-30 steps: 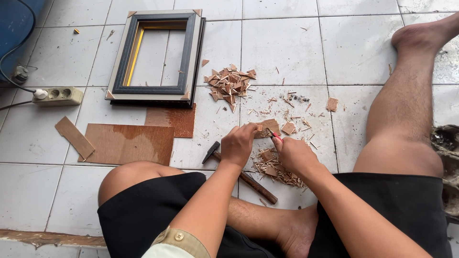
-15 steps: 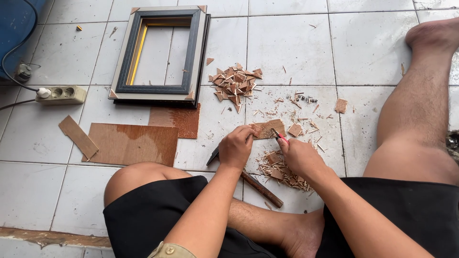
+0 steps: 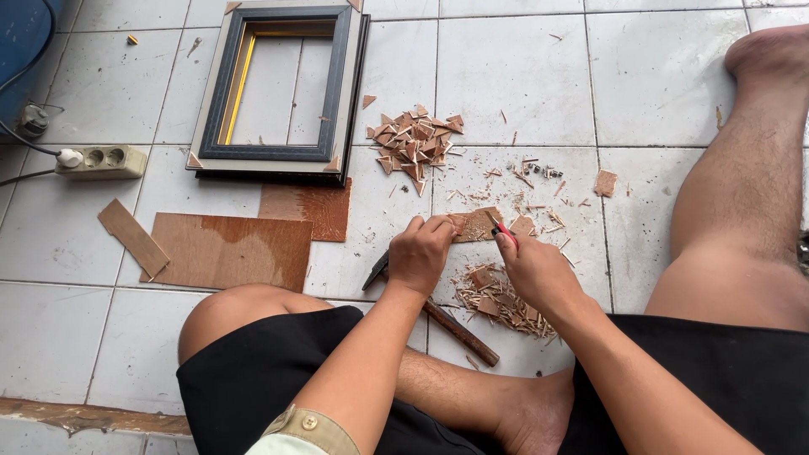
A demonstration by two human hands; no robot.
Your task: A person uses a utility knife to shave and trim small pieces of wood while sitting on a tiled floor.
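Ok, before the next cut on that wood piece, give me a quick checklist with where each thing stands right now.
1. Left hand holding the small wood piece steady: ok.
2. Right hand gripping the red-handled cutter at the piece's edge: ok.
3. Left fingertips away from the blade: cannot tell, the blade is hidden.
4. Hammer out of the way: not ok, it lies under the left wrist.
5. Offcuts out of the way: not ok, piled under the right hand.
6. Picture frame away from the cutting: ok.
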